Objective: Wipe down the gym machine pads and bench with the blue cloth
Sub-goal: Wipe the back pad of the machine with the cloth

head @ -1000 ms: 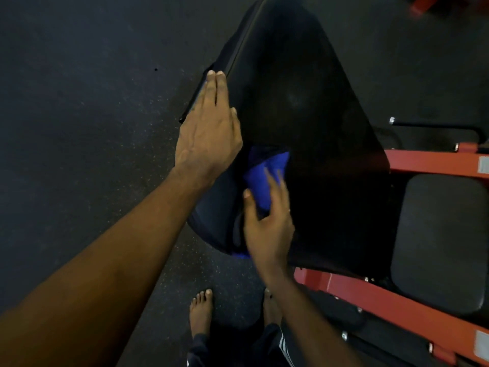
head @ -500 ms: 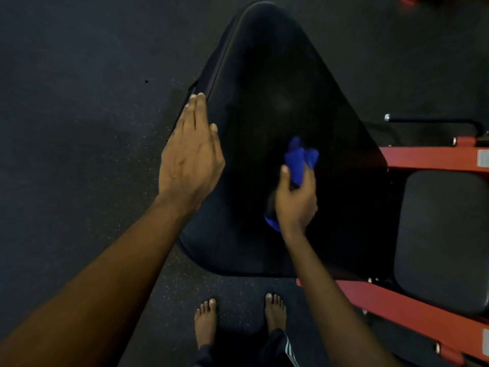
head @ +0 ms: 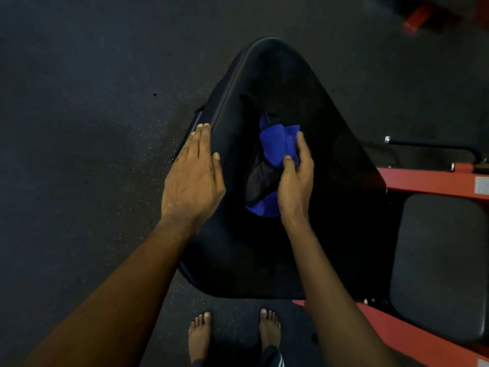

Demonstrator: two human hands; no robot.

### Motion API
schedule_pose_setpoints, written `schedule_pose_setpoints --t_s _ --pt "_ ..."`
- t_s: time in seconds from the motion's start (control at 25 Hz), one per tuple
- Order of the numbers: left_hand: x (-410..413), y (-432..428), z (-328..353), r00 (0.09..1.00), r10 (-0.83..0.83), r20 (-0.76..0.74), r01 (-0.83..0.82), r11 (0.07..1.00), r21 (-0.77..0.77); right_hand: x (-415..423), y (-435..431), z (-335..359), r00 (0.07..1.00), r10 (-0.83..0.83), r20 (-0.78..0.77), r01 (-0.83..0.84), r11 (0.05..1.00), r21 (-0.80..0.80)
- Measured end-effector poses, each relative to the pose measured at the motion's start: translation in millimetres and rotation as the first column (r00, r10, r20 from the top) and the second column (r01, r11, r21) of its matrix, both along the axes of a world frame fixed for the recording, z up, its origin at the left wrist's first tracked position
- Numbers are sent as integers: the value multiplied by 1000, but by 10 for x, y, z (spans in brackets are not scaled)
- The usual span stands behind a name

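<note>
Left hand (head: pixel 191 181) flat along pad (head: pixel 330 221) edge

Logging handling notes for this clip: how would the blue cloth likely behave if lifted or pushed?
Probably floppy: the blue cloth lies bunched in folds in the right hand, so it would sag when lifted. Likely light, as a loose one-handed grip gathers it. Pushed across the smooth black pad, it would probably slide and crumple, not roll.

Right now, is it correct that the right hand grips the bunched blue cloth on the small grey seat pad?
Not quite: in the head view the right hand grips the bunched blue cloth on the large black tapered vinyl pad, not on the small grey seat pad.
</note>
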State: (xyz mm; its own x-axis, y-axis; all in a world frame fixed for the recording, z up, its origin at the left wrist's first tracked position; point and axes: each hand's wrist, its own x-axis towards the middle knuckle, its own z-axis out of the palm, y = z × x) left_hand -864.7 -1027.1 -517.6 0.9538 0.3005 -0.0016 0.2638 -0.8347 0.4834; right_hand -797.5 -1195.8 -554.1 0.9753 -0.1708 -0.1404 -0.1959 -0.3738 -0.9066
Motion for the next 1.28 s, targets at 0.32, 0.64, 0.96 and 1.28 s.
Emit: schedule_pose_setpoints --t_s 0.32,0.64,0.96,1.28 --pt "-10 -18 60 999 11 -36 -11 1000 -22 240 -325 481 867 100 -488 84 936 341" --pt "6 -4 44 1000 6 -27 -6 1000 -14 225 223 786 952 300 -64 -297 847 -442" --pt "10 -4 62 999 11 -46 -14 998 -68 139 15 205 815 580 9 -467 665 -583" --pt "24 27 -12 994 -53 -91 51 998 -27 1443 231 -38 960 253 118 -178 880 -440"
